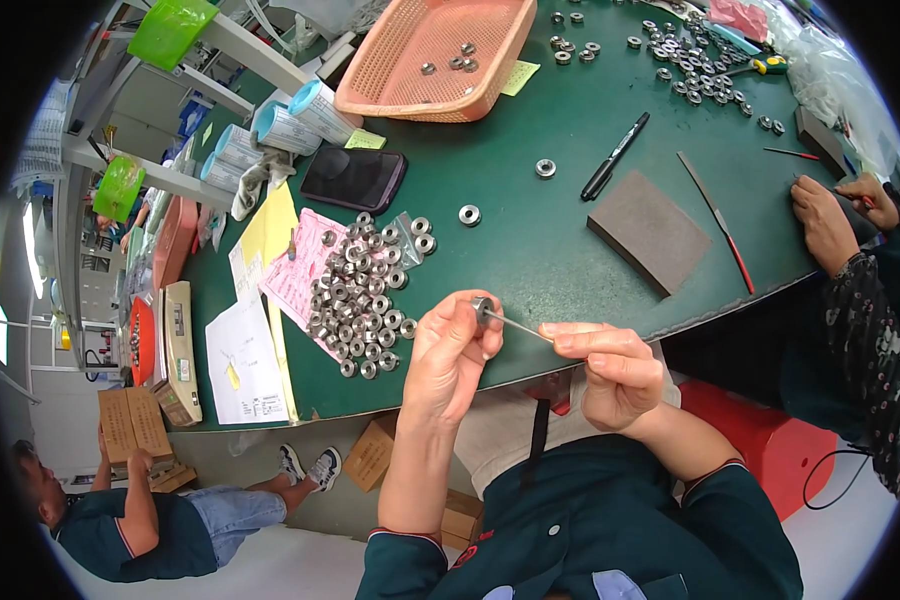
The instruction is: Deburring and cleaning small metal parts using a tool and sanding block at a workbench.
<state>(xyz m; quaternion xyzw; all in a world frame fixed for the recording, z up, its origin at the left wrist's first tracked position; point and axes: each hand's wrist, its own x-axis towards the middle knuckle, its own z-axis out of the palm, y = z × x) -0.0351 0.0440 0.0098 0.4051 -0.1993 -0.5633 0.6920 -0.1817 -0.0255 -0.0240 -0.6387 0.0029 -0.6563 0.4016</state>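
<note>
Pinched between the thumb and fingers of my left hand (442, 352) is a small steel ring (481, 307) with a hole through it. My right hand (618, 378) grips a thin metal rod (520, 325) by its near end. The rod's far tip meets the ring at its hole; how deep it reaches cannot be seen. Both hands are held above the front edge of the green table. To the left lies a pile of similar steel rings (355, 290), partly on pink paper (295, 265). Two single rings, one nearer (469, 215) and one farther (545, 168), lie beyond my hands.
A grey-brown block (650, 232), a red-handled file (720, 225) and a black marker (615, 157) lie rightward. A phone (354, 178) and pink basket (440, 60) stand farther back. At the right edge a co-worker's hands (825, 222) work; another person (150, 510) handles cartons at lower left.
</note>
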